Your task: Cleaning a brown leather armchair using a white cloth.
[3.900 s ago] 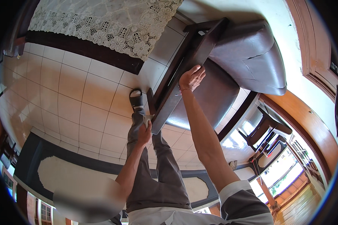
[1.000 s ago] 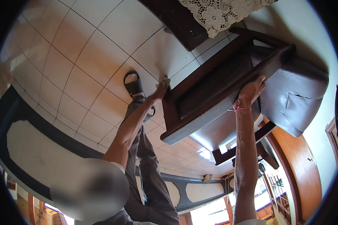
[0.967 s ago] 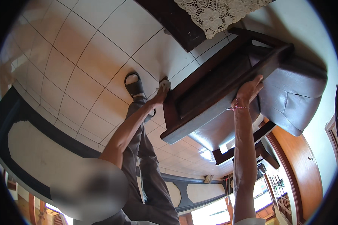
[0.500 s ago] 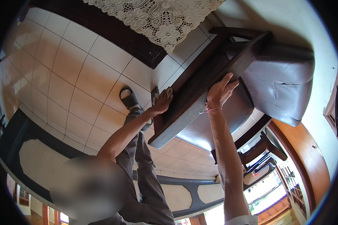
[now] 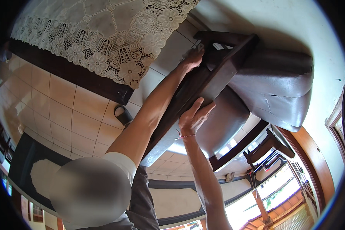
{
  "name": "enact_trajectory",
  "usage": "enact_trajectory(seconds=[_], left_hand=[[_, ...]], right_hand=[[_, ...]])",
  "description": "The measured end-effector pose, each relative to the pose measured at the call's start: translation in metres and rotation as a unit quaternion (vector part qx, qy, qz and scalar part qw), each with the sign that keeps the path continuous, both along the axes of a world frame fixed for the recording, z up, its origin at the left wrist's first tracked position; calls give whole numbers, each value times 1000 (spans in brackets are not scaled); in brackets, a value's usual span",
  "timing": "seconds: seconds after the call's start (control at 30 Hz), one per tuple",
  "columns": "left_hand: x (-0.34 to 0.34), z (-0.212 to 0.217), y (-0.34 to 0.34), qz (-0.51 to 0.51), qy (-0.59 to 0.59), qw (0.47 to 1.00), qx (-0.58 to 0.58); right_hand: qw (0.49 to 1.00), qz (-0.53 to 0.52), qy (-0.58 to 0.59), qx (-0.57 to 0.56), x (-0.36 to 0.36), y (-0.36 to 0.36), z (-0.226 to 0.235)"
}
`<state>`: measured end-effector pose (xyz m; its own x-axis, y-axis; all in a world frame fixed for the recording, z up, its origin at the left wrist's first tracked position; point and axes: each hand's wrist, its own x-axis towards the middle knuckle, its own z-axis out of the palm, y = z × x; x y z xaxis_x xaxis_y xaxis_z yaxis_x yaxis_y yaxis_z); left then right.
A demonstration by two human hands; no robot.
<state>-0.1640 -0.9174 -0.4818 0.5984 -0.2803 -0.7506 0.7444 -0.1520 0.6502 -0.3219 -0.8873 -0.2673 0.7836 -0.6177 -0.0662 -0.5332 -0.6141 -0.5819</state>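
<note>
Centrally, armchair (image 5: 226,119): dark wood frame, brown glossy upholstery, standing on the floor between the lace-covered table and the pale wall; its backrest (image 5: 276,88) shows creases and reflected light.
Armrest (image 5: 222,76): broad dark wood, running slantwise away from the person, with a pale sheen at the near end.
Left hand (image 5: 193,60): fingers bent about a grey cloth (image 5: 200,47) at the chair's outer side, near the far end; how tightly they close cannot be told.
Right hand (image 5: 194,117): loosely spread, thumb lying on the armrest, fingers over its seat-side edge; a thin bracelet (image 5: 187,135) circles the wrist.
Table (image 5: 69,67): dark-edged, under a cream lace tablecloth (image 5: 103,50) with flower motifs.
Floor (image 5: 86,115): glossy pale tiles, dark joints; a dark sandal (image 5: 123,115) shows beside the left forearm.
Wall (image 5: 295,23): pale, upright along the right.
Toward the rim: orange-brown wood panel (image 5: 314,153), another dark chair (image 5: 268,151), a low grey-bordered wall (image 5: 172,199) and bright openings (image 5: 272,195).
</note>
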Motion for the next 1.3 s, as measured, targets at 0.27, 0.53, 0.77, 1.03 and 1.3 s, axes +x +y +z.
enact_trajectory(seconds=[0.27, 0.53, 0.77, 1.03, 1.3], left_hand=[[59, 11, -30, 4, -144, 989, -29], [-8, -17, 4, -39, -421, 905, 42], [-47, 11, 47, -207, -379, 894, 120], [-243, 37, 148, -222, -333, 915, 53], [-372, 90, 245, -298, -264, 915, 60]], right_hand=[[1000, -5, 13, 13, -1, -3, -2], [1000, 9, -6, 24, 0, -3, -4], [999, 15, 0, 28, -1, -3, -1], [1000, -7, -10, 8, 3, 7, 9], [995, -58, 80, -34, 3, 12, 13]])
